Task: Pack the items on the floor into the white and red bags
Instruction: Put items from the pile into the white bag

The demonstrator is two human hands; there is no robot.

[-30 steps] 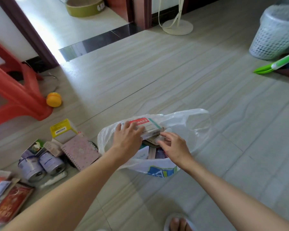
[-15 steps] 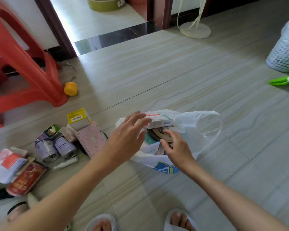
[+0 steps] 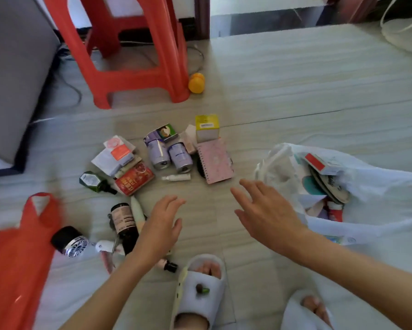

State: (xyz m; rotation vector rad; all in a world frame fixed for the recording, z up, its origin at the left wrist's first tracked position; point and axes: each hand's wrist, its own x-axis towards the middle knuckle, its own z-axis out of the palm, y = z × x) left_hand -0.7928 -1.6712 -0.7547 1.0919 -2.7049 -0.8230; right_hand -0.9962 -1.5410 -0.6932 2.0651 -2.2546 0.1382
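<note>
Both hands hover over the floor (image 3: 283, 96) with fingers spread, holding nothing: the left hand (image 3: 163, 225) beside a dark bottle (image 3: 124, 222), the right hand (image 3: 266, 213) just left of the white bag (image 3: 378, 186), which holds boxes; the red bag (image 3: 14, 253) lies at the left edge; a pink notebook (image 3: 214, 160) and two cans (image 3: 169, 154) lie loose between them.

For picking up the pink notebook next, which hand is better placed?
Probably the right hand. It hovers open just below the pink notebook, with the white bag right beside it. The left hand, also open, sits lower, nearer the dark bottle.
</note>
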